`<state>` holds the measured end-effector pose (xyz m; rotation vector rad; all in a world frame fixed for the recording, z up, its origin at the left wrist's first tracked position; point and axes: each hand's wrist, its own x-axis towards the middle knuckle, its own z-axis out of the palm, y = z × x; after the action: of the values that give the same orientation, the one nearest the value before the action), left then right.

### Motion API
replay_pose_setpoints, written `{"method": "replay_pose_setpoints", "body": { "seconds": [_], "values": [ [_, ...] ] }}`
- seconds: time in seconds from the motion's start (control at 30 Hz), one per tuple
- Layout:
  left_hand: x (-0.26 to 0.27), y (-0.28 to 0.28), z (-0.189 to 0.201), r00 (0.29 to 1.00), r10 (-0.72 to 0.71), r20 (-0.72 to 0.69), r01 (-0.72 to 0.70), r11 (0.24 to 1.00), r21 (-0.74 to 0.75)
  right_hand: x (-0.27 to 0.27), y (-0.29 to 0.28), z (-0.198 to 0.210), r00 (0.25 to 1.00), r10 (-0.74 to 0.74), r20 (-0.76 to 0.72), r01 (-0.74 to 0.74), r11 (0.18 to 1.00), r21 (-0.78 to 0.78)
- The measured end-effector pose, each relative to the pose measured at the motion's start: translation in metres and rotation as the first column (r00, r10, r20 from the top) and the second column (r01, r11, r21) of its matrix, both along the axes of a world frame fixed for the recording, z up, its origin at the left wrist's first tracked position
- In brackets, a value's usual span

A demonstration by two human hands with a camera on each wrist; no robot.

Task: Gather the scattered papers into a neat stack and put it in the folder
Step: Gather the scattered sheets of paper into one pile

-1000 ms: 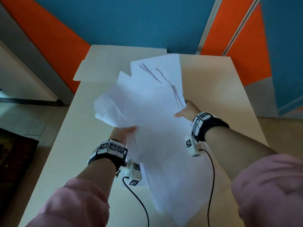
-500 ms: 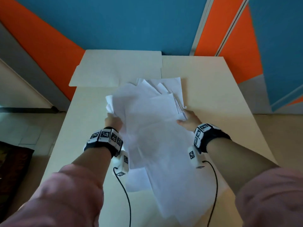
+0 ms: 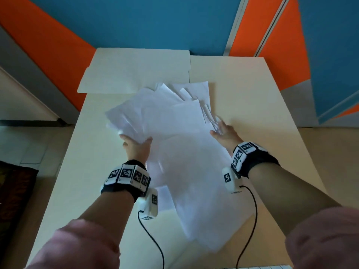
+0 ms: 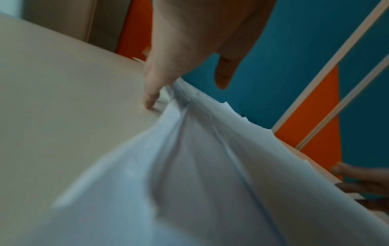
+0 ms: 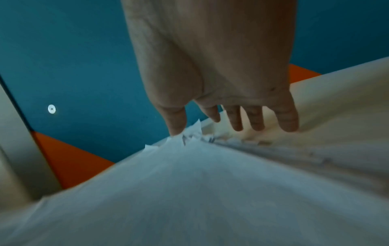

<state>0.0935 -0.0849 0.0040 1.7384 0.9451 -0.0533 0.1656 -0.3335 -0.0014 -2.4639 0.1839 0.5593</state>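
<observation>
In the head view, a loose, fanned pile of thin white paper sheets (image 3: 180, 152) lies on the pale cream tabletop (image 3: 252, 90), its far corners overlapping the near edge of the flat cream card folder (image 3: 134, 72) at the table's back left. The left hand (image 3: 137, 147) pinches the pile's left edge, and the right hand (image 3: 225, 132) rests spread against the right edge. The sheets look light, floppy and slippery, so squeezing both long edges inward probably suits best. Bare table lies on either side, but the near sheets approach the front edge. In the left wrist view the fingers (image 4: 151, 96) grip bunched, creased paper. In the right wrist view the fingers (image 5: 238, 119) hang straight and relaxed, tips at the staggered sheet edges.
</observation>
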Motion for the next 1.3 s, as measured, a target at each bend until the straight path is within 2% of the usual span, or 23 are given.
{"method": "replay_pose_setpoints", "body": {
  "seconds": [0.13, 0.27, 0.37, 0.47, 0.53, 0.57, 0.67, 0.73, 0.77, 0.8, 0.87, 0.93, 0.97, 1.0, 1.03, 1.1, 1.13, 1.2, 1.3],
  "values": [
    [-0.042, 0.0, -0.006, 0.996, -0.03, -0.08, 0.036, 0.997, 0.069, -0.036, -0.039, 0.011, 0.988, -0.14, -0.063, 0.134, 0.987, -0.089],
    [-0.064, -0.034, -0.012, 0.987, -0.128, -0.095, 0.13, 0.991, 0.018, -0.081, -0.042, -0.003, 0.988, -0.122, -0.096, 0.093, 0.961, -0.26],
    [-0.061, -0.051, -0.011, 0.978, -0.176, -0.112, 0.171, 0.984, -0.05, -0.086, -0.025, -0.001, 0.988, -0.123, -0.091, 0.101, 0.97, -0.223],
    [-0.045, -0.021, -0.02, 0.986, -0.112, -0.122, 0.109, 0.994, -0.03, -0.094, -0.034, 0.011, 0.957, -0.29, -0.006, 0.282, 0.936, -0.208],
    [-0.032, 0.005, -0.024, 0.992, -0.018, -0.122, 0.008, 0.997, -0.082, -0.111, -0.05, 0.016, 0.891, -0.447, 0.081, 0.453, 0.859, -0.239],
    [-0.027, 0.013, -0.025, 0.994, 0.019, -0.109, -0.034, 0.99, -0.139, -0.123, -0.057, 0.017, 0.833, -0.544, 0.106, 0.552, 0.801, -0.229],
    [-0.019, 0.02, -0.032, 0.998, -0.003, -0.066, -0.012, 0.974, -0.227, -0.161, -0.063, 0.008, 0.602, -0.797, 0.051, 0.797, 0.595, -0.101],
    [-0.017, 0.013, -0.036, 0.99, -0.099, -0.103, 0.084, 0.987, -0.137, -0.177, -0.048, -0.001, 0.48, -0.877, -0.021, 0.877, 0.481, -0.018],
    [-0.02, 0.005, -0.034, 0.984, -0.135, -0.115, 0.129, 0.99, -0.063, -0.179, -0.037, -0.005, 0.454, -0.89, -0.049, 0.891, 0.453, 0.022],
    [-0.021, -0.001, -0.033, 0.971, -0.212, -0.11, 0.209, 0.977, -0.036, -0.177, -0.027, -0.009, 0.449, -0.891, -0.062, 0.893, 0.446, 0.066],
    [-0.02, -0.011, -0.027, 0.914, -0.363, -0.181, 0.338, 0.929, -0.152, -0.168, -0.012, -0.015, 0.464, -0.883, -0.066, 0.88, 0.451, 0.151],
    [-0.015, -0.007, -0.021, 0.792, -0.523, -0.315, 0.528, 0.846, -0.077, -0.159, -0.008, -0.015, 0.447, -0.891, -0.079, 0.879, 0.421, 0.226],
    [-0.011, 0.0, -0.009, 0.78, -0.531, -0.332, 0.529, 0.842, -0.105, -0.158, -0.009, -0.015, 0.427, -0.9, -0.091, 0.884, 0.395, 0.249],
    [-0.003, 0.012, -0.005, 0.755, -0.555, -0.348, 0.59, 0.808, -0.008, -0.158, -0.013, -0.015, 0.405, -0.909, -0.098, 0.891, 0.369, 0.263],
    [0.009, 0.025, 0.002, 0.772, -0.524, -0.361, 0.602, 0.785, 0.146, -0.16, -0.017, -0.017, 0.387, -0.917, -0.099, 0.897, 0.35, 0.27],
    [0.039, 0.052, 0.01, 0.837, -0.434, -0.334, 0.548, 0.67, 0.501, -0.163, -0.021, -0.021, 0.364, -0.927, -0.092, 0.901, 0.325, 0.286],
    [0.055, 0.064, 0.014, 0.873, -0.396, -0.285, 0.486, 0.661, 0.572, -0.162, -0.022, -0.023, 0.356, -0.931, -0.084, 0.902, 0.319, 0.29],
    [0.086, 0.079, 0.017, 0.896, -0.359, -0.26, 0.443, 0.687, 0.576, -0.16, -0.019, -0.025, 0.355, -0.932, -0.074, 0.9, 0.319, 0.298],
    [0.123, 0.091, 0.008, 0.883, -0.343, -0.319, 0.459, 0.77, 0.443, -0.152, -0.014, -0.025, 0.367, -0.929, -0.04, 0.891, 0.34, 0.3]
  ]
}}
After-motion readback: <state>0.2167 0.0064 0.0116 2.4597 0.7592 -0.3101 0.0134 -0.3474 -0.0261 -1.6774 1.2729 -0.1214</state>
